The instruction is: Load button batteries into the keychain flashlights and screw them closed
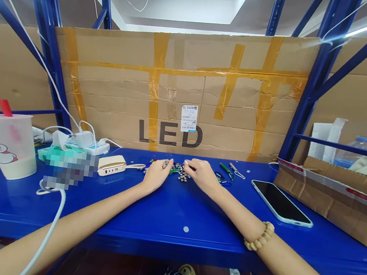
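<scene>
My left hand [157, 175] is closed, with a small dark, silvery piece [165, 164] at its fingertips, too small to name. Facing it from the right, my right hand [203, 176] has its fingers pinched together; what they hold, if anything, I cannot make out. A pile of small silvery and dark pieces [182, 177] lies on the blue tabletop [157, 218] between the hands. Some green and blue bits show beside the left fingers, partly covered. Beyond the right wrist lie green-handled pliers [227, 171] and a grey-handled tool [236, 170].
A white power bank [112, 166], a power strip [94, 148] with chargers, and a drink cup [8, 146] stand on the left. On the right are a phone [280, 203] and a cardboard box [332, 201]. A large cardboard sheet [120, 96] backs the table.
</scene>
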The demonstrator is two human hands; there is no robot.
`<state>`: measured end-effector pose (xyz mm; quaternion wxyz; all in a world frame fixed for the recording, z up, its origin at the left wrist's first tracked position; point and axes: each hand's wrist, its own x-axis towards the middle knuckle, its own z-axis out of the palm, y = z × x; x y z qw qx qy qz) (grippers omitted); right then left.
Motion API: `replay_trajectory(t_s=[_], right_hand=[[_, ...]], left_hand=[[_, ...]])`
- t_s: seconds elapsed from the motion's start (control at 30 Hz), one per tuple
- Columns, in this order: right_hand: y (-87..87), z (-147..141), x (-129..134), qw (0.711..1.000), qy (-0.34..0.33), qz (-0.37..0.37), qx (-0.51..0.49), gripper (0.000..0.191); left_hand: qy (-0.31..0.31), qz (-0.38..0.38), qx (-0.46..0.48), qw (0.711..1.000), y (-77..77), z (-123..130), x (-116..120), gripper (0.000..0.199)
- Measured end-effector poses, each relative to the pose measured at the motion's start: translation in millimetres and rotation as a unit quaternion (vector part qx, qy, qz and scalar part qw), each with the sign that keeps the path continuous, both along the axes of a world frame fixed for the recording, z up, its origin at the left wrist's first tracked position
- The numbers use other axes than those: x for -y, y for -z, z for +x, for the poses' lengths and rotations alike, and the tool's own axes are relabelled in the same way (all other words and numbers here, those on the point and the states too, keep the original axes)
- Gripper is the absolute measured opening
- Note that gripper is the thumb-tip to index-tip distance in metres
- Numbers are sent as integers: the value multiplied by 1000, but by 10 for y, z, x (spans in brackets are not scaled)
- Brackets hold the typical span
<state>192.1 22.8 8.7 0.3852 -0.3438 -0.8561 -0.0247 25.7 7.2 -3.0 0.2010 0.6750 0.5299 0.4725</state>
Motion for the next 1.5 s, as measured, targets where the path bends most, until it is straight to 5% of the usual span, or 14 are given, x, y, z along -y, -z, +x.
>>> replay_trajectory(t_s=[0.27,0.5,0.7,1.03,1.5], right_hand=[[-12,-68,86,999,-21,2,30,28],[10,12,22,999,13,-7,49,32],[20,23,45,996,-10,-12,91,28],[51,-16,19,991,-52,-33,119,15],[28,-58,31,997,-35,-8,74,24]], left_hand=[[-31,-1,-15,999,74,-21,-73,38],[51,-51,86,994,-10,-1,-38,43],[119,-47,82,988,29,50,2,45],[94,37,-5,995,50,10,-4,41],[65,91,-77,991,-15,42,45,39]])
